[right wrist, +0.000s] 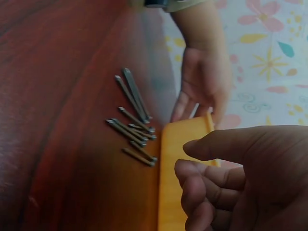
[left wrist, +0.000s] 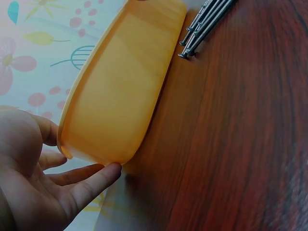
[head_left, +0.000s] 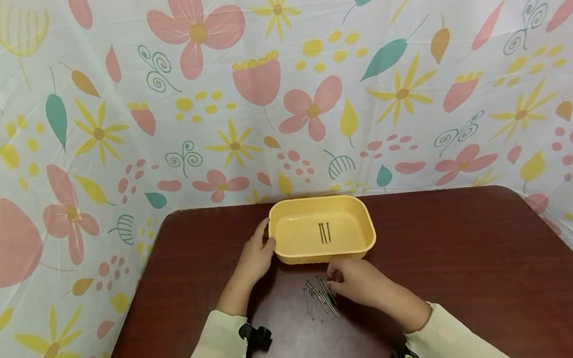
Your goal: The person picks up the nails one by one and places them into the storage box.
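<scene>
My left hand (head_left: 258, 256) grips the left end of a shallow yellow plastic tray (head_left: 300, 255), its thumb at the rim and its fingers against the outer wall. A few dark nails (head_left: 325, 233) lie side by side inside the tray. In front of it, a loose bunch of steel nails (head_left: 317, 298) lies on the table, roughly pointing the same way. My right hand (head_left: 358, 282) is just right of this bunch, below the tray's front wall. In the right wrist view its fingers (right wrist: 192, 190) are loosely curled, with a gap to the thumb and nothing between.
The dark red-brown wooden table (head_left: 452, 255) has rounded far corners. A white cloth (head_left: 270, 106) printed with flowers and leaves hangs behind the table and along its sides. Black bands with small devices (head_left: 256, 336) sit on both wrists, over light sleeves.
</scene>
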A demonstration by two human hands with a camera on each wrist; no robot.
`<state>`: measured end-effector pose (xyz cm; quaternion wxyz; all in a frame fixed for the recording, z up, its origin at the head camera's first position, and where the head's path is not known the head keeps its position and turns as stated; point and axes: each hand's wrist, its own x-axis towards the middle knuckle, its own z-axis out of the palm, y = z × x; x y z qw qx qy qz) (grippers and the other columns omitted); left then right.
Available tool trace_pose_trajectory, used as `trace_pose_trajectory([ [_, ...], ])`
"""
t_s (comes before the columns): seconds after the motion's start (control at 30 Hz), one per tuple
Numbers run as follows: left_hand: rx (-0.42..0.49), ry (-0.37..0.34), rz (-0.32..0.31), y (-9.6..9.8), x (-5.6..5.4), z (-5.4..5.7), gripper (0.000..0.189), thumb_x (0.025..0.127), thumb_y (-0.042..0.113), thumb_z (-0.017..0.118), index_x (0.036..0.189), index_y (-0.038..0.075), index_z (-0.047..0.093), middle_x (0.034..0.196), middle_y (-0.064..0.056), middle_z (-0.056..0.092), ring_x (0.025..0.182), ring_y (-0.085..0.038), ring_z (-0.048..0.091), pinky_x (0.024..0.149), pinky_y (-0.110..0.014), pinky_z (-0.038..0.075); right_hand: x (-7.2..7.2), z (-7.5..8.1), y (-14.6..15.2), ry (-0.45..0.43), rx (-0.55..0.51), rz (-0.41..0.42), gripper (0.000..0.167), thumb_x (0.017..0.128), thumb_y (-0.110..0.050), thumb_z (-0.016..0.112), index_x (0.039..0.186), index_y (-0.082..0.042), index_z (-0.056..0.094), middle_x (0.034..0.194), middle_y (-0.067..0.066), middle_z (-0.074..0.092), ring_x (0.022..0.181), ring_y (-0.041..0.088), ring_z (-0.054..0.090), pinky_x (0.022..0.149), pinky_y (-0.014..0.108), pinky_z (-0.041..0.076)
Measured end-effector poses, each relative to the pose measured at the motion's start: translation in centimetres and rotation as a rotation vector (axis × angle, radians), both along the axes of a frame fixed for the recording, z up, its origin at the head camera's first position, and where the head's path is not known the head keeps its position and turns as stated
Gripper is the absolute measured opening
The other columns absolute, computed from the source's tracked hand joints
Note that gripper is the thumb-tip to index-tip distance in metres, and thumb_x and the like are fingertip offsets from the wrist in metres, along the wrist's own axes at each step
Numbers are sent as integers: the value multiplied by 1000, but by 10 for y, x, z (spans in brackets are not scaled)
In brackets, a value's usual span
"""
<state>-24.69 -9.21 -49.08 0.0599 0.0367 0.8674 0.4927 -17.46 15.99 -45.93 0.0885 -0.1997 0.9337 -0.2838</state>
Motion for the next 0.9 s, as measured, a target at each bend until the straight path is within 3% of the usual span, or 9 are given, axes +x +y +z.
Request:
trace_pose_trajectory([
  [0.2,-7,8,0,0,-2,-3,58,106,33,44,161,27,26,123,-10,65,102,-24,61,101,-47,43,6,-11,-5,28,83,-49,15,85,-15,75,78,-18,63,68,-10,60,63,6,51,60,26,44],
  [0.37,-12,9,-12,0,-2,-3,58,106,33,43,161,27,25,111,-10,66,86,-21,61,94,-44,45,8,-17,-10,49,170,-93,22,83,-20,76,71,-21,58,64,-11,55,61,9,49,60,30,43],
  [0.57,-3,6,-23,-1,0,-2,58,107,33,43,162,28,24,120,-13,68,88,-22,65,89,-43,47,8,-21,-13,46,207,-102,31,83,-24,76,65,-21,52,60,-9,50,58,11,45,56,31,38],
  [0.9,-2,19,-17,-1,1,-1,59,106,33,43,162,24,25,139,-13,60,106,-23,65,103,-50,45,10,-22,-16,30,202,-94,32,81,-20,75,63,-19,49,59,-8,46,58,11,42,56,30,36],
])
